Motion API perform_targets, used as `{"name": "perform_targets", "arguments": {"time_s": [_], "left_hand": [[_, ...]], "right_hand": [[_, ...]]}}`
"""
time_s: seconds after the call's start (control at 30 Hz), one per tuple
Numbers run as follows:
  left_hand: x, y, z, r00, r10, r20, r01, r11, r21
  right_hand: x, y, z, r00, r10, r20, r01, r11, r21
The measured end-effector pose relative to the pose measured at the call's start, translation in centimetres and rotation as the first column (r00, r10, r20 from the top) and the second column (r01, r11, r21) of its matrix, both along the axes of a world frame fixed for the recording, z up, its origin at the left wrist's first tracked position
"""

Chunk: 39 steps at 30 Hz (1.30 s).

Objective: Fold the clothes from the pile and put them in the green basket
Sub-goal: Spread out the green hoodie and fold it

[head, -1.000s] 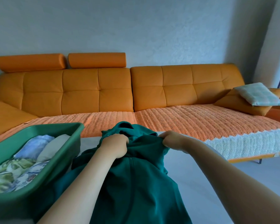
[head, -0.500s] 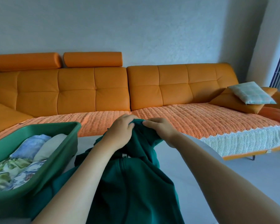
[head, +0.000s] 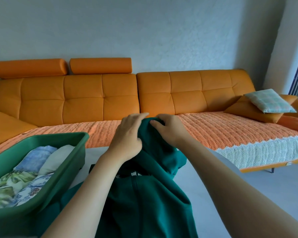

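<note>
Both bare hands are raised in front of the person and grip the top of a dark teal fabric garment point(head: 144, 194), which hangs down from them toward the bottom of the view. The left hand point(head: 127, 134) pinches the left side of the bunched upper edge, thumb on the near side of the cloth and fingers stretched over the top. The right hand point(head: 169, 129) sits just beside it, almost touching, with its fingers curled down over the same crest of cloth, so the garment's highest point lies between the two hands. Below the hands a fold of the garment bulges out to the right, and a small white label shows near the neckline. To the left and lower stands the green plastic basket point(head: 72, 162), its near wall touching or overlapping the hanging cloth; I cannot tell which. Inside it lie folded clothes point(head: 29, 177), one pale blue, one cream, and some with flower prints. Behind everything runs a long orange tufted sofa point(head: 100, 98) with an orange knitted cover point(head: 222, 131) on the seat and a checked pale cushion point(head: 268, 100) on an orange pillow at the far right
</note>
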<state>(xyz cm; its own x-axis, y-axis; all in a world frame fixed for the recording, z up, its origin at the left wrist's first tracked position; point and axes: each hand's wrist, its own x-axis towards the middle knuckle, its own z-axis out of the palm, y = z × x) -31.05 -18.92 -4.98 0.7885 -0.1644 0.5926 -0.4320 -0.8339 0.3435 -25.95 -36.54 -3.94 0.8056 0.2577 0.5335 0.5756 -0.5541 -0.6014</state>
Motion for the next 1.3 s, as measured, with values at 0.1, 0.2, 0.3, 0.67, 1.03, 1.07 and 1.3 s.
{"name": "perform_targets", "arguments": {"time_s": [0.1, 0.2, 0.3, 0.67, 1.03, 1.07, 1.3], "left_hand": [[0.1, -1.1, -0.5, 0.997, -0.066, -0.049, 0.068, 0.996, 0.052], [0.2, -0.7, -0.8, 0.993, 0.075, -0.086, -0.077, 0.997, -0.014], [0.0, -0.5, 0.3, 0.993, 0.099, -0.062, -0.112, 0.954, -0.277], [0.1, 0.6, 0.1, 0.861, 0.509, 0.0, -0.5, 0.845, 0.193], [-0.3, -1.5, -1.6, 0.949, 0.047, -0.312, -0.015, 0.994, 0.104], [-0.2, -1.7, -1.5, 0.958, 0.015, -0.287, 0.008, 0.997, 0.077], [0.7, -2.8, -2.8, 0.984, 0.079, -0.162, -0.031, 0.959, 0.282]], "right_hand": [[-0.7, -0.1, -0.5, 1.0, -0.003, -0.019, 0.001, 0.996, -0.087], [-0.9, -1.4, -1.9, 0.945, 0.084, -0.316, -0.067, 0.996, 0.064], [-0.5, -2.6, -4.0, 0.845, 0.093, -0.526, -0.168, 0.981, -0.096], [-1.3, -1.2, 1.5, 0.995, -0.094, -0.036, 0.093, 0.995, -0.032], [-1.9, -2.2, -0.6, 0.837, -0.028, -0.546, -0.094, 0.976, -0.195], [-2.1, -2.7, -0.5, 0.799, -0.012, -0.601, -0.102, 0.982, -0.156], [-2.7, -9.8, -0.7, 0.694, -0.715, -0.088, 0.356, 0.447, -0.821]]}}
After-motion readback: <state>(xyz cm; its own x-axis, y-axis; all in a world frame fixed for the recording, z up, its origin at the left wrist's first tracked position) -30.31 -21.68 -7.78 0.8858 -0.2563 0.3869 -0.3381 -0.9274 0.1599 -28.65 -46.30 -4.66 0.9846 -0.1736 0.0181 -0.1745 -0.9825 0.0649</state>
